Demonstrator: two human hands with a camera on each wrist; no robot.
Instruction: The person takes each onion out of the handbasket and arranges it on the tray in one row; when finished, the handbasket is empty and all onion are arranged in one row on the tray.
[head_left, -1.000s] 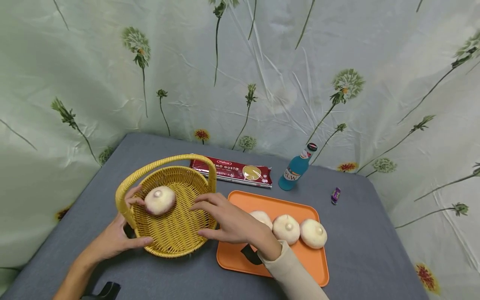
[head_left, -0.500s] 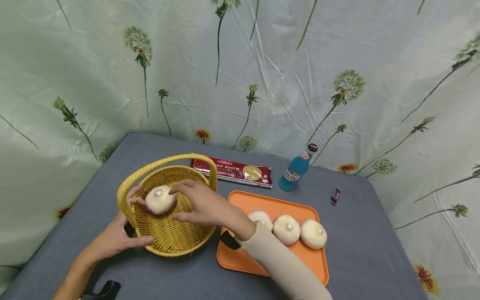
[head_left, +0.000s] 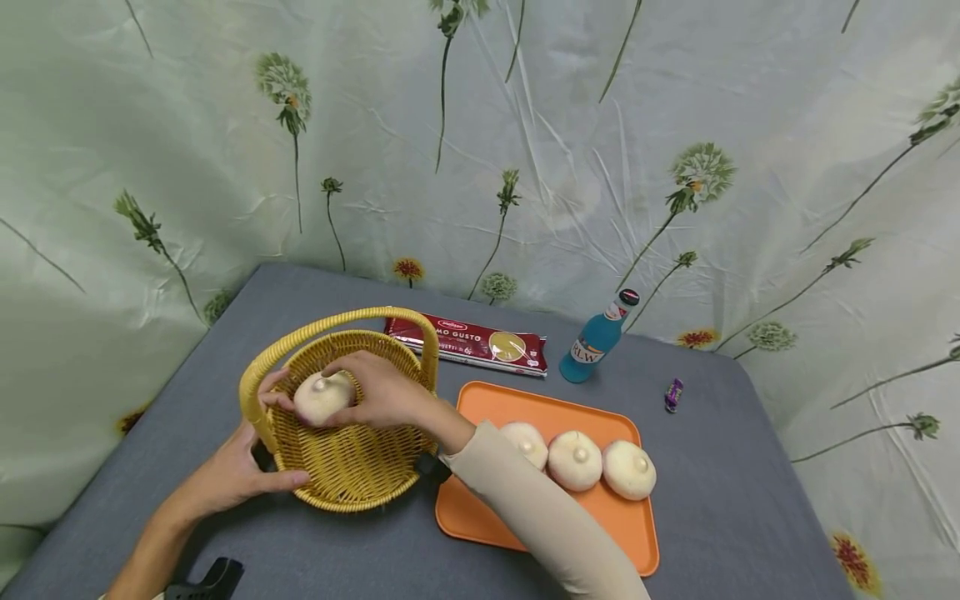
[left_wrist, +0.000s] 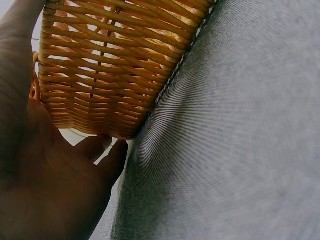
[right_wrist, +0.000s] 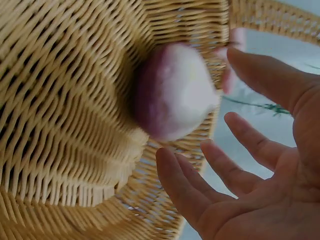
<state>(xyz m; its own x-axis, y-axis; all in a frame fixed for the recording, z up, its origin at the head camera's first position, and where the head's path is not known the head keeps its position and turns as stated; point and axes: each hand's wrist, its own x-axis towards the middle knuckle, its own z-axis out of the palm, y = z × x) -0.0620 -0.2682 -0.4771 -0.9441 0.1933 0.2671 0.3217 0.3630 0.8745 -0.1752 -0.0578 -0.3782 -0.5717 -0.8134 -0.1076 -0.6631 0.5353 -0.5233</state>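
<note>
A white and purple turnip (head_left: pixel 318 406) lies in the left part of a yellow wicker basket (head_left: pixel 352 471) with a tall arched handle. My left hand (head_left: pixel 243 467) holds the basket's left side, some fingers over the rim and the thumb at its front. In the left wrist view, that hand (left_wrist: pixel 55 180) is against the woven outer wall (left_wrist: pixel 110 65). My right hand (head_left: pixel 382 392) reaches inside the basket, thumb and fingers on either side of the turnip. The right wrist view shows its fingers (right_wrist: pixel 182 187) spread, with a gap to the turnip (right_wrist: pixel 175 92).
Right of the basket, an orange tray (head_left: pixel 480 521) bears several more turnips (head_left: pixel 575 461), partly behind my right sleeve (head_left: pixel 540 517). Farther back lie a red pasta packet (head_left: pixel 468 343) and a standing blue bottle (head_left: pixel 592 346). A purple wrapped sweet (head_left: pixel 673 395) is at the right.
My right hand has moved left across the basket, from its right rim to the turnip. The left hand keeps its place on the basket.
</note>
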